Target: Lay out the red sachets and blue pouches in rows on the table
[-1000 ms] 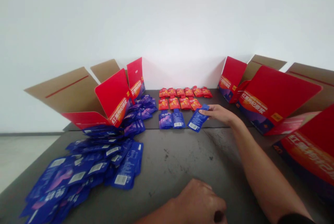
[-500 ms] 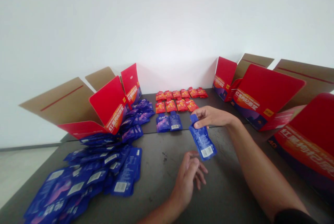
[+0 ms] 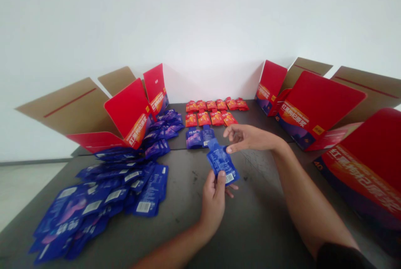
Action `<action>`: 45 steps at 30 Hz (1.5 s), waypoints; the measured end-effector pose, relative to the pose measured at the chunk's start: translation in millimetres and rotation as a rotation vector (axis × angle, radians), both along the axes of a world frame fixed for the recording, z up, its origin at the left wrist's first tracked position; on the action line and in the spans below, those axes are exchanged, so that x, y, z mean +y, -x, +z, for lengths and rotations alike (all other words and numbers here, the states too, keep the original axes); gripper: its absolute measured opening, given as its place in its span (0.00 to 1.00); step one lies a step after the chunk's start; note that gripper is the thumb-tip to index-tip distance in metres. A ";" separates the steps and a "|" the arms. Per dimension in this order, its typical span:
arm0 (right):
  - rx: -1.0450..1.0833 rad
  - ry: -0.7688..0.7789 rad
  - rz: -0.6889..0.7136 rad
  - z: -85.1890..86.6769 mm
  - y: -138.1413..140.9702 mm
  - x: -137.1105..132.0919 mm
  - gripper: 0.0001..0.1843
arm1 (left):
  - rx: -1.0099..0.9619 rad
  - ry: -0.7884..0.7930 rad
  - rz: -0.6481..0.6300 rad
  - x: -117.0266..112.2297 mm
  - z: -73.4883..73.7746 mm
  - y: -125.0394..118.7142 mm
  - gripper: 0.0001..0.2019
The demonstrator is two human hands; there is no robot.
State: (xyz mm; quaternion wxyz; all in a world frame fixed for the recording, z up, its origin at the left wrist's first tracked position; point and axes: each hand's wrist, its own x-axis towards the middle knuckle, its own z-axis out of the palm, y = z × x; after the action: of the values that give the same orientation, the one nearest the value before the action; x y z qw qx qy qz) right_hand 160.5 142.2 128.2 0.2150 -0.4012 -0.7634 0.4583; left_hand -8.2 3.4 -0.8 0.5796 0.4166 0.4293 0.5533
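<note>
My left hand (image 3: 216, 200) grips the lower end of a blue spout pouch (image 3: 220, 159), thumb on top near the white barcode. The pouch tilts, its narrow neck pointing up and to the left. Close to its right edge is my right hand (image 3: 242, 137), fingers apart and curved, with nothing held in them. Just beyond, two blue pouches (image 3: 194, 138) lie side by side on the dark table (image 3: 188, 181). Behind those, red pouches are set out in a front row (image 3: 203, 118) and a back row (image 3: 211, 105).
A heap of blue pouches (image 3: 115, 196) spreads over the table's left side. Open red cartons stand at the left (image 3: 128, 114) and right (image 3: 316, 108), with brown flaps raised. Another red carton (image 3: 366, 168) is near on the right. A white wall (image 3: 206, 31) closes off the back.
The blue pouch has passed from my right hand to my left hand, moving left. My right hand has let go and its fingers have spread. The view has shifted slightly.
</note>
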 end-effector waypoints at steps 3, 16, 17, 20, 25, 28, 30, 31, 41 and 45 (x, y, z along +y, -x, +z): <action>-0.131 -0.100 -0.028 0.2 3.1 -19.5 0.26 | 0.014 -0.019 0.050 3.0 2.0 1.4 0.23; 0.315 -0.043 -0.282 -57.3 55.3 -89.2 0.40 | 0.144 -0.217 0.198 1.9 -0.3 10.5 0.18; 0.370 -0.019 -0.269 -58.3 54.2 -85.3 0.37 | 0.163 -0.218 0.193 2.5 -2.1 10.6 0.20; 0.460 0.073 -0.270 -61.1 42.6 -65.5 0.27 | 0.272 -0.204 0.173 2.9 -6.8 9.0 0.26; 0.481 0.255 -0.525 -77.0 5.9 -11.1 0.19 | 0.350 -0.276 0.131 -2.4 -8.7 5.0 0.33; 0.432 0.290 -0.632 -90.6 -10.2 20.4 0.15 | 0.383 -0.319 0.109 -5.9 -8.4 5.4 0.31; 0.392 0.295 -0.632 -98.2 -14.4 35.6 0.13 | 0.418 -0.356 0.072 -7.5 -7.9 6.2 0.30; 0.371 0.301 -0.613 -101.3 -14.9 41.3 0.13 | 0.430 -0.375 0.051 -8.1 -7.5 6.4 0.30; 0.125 0.161 -0.564 -129.2 -11.0 70.6 0.21 | 0.412 -0.374 -0.133 -8.2 1.9 6.7 0.11; -0.001 -0.022 -0.626 -130.9 -11.1 68.1 0.17 | 0.431 -0.387 -0.207 -10.1 3.6 7.7 0.09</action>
State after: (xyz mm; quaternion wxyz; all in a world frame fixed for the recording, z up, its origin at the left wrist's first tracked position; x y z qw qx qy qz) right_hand 171.5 210.3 -2.7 0.3499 -0.6145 -0.6079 0.3613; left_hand -16.0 -6.7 2.9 0.4383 0.6687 0.3841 0.4617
